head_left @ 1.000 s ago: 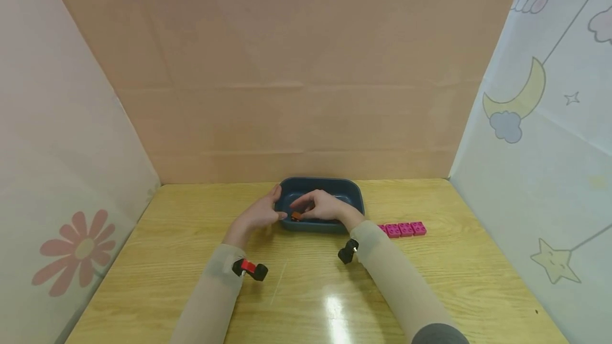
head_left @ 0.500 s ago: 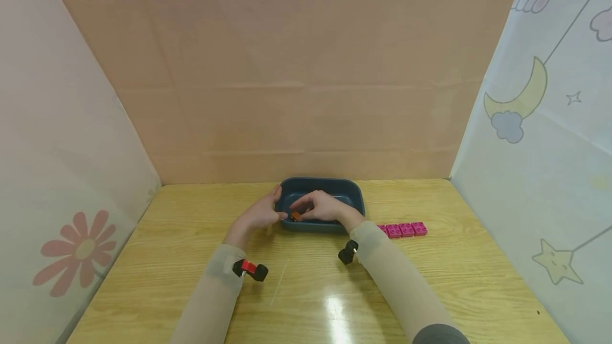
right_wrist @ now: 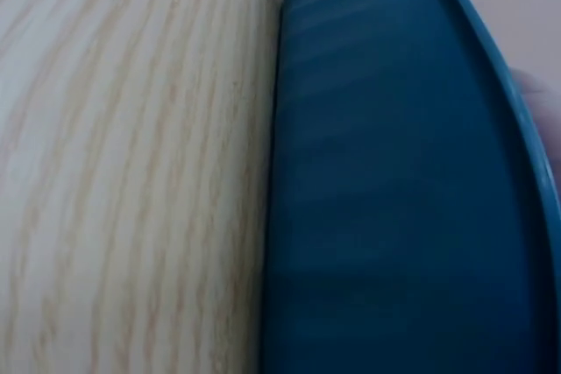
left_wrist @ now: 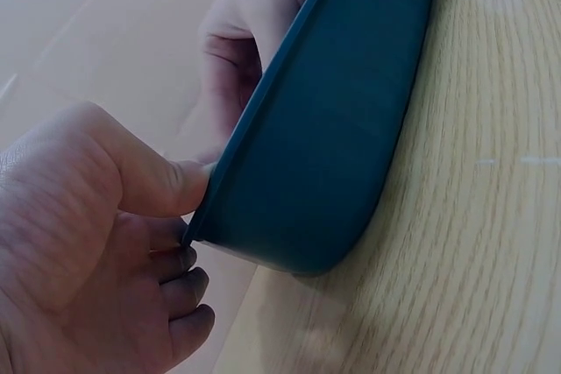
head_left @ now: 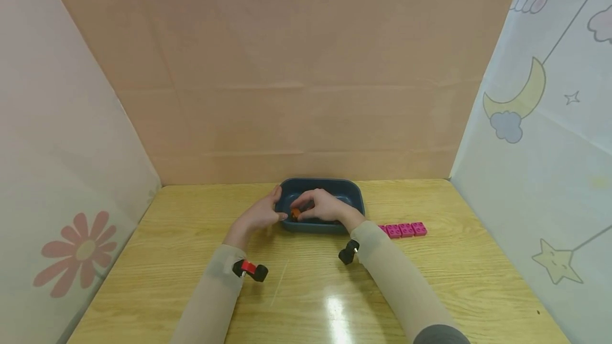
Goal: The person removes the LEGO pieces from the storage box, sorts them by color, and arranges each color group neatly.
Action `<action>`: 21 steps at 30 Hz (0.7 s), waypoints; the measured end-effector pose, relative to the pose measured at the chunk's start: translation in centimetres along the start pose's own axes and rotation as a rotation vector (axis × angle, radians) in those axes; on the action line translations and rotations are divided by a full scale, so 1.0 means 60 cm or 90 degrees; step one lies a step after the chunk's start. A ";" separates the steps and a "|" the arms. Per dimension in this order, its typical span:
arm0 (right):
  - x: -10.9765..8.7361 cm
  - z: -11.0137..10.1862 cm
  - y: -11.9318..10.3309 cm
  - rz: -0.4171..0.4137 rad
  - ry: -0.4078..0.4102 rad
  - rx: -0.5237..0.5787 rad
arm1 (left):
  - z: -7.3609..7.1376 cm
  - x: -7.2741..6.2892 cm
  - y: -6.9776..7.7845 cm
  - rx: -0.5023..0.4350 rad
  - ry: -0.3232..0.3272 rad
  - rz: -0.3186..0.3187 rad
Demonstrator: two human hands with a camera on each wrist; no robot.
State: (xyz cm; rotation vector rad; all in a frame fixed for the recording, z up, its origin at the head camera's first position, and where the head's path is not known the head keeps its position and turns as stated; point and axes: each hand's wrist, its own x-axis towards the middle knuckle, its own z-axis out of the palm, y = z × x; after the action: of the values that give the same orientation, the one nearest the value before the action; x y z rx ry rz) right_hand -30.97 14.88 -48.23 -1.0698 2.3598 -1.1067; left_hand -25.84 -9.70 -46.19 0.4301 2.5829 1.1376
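A dark blue rectangular tub [head_left: 351,185] stands at the back of the wooden table; its outer wall [left_wrist: 307,129] fills much of the left wrist view. At its left end, my left hand [head_left: 258,214] grips the rim, with the thumb on the near side and fingers at the far side. My right hand [head_left: 325,206] reaches over the near wall into the tub and pinches a small orange block [head_left: 295,213] close to the left end. In the right wrist view the tub's wall hides most of that hand; a blurred bit shows at the edge.
A row of pink studded bricks [head_left: 406,230] lies on the table to the right of the tub, its left end hidden behind the right forearm. A tan paper backdrop [head_left: 306,94] rises behind the table, and patterned sheets [head_left: 550,174] flank both sides.
The orange block has turned slightly between the right fingers, and that hand has shifted only a little. My left hand and the tub keep their places.
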 end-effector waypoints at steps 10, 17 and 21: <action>-0.020 -0.020 -0.005 0.051 0.070 0.040 | 0.005 0.004 -0.005 0.003 0.002 -0.005; -0.036 -0.033 -0.014 0.081 0.108 0.079 | 0.005 0.009 -0.006 0.012 0.002 0.007; -0.044 -0.040 -0.018 0.084 0.131 0.070 | 0.005 0.010 -0.007 0.014 0.001 0.014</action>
State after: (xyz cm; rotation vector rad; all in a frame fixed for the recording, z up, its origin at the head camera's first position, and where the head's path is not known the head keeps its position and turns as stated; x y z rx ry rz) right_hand -29.99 17.66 -45.91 -0.7839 2.4500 -1.3368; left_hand -26.36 -9.55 -46.81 0.4645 2.6002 1.1174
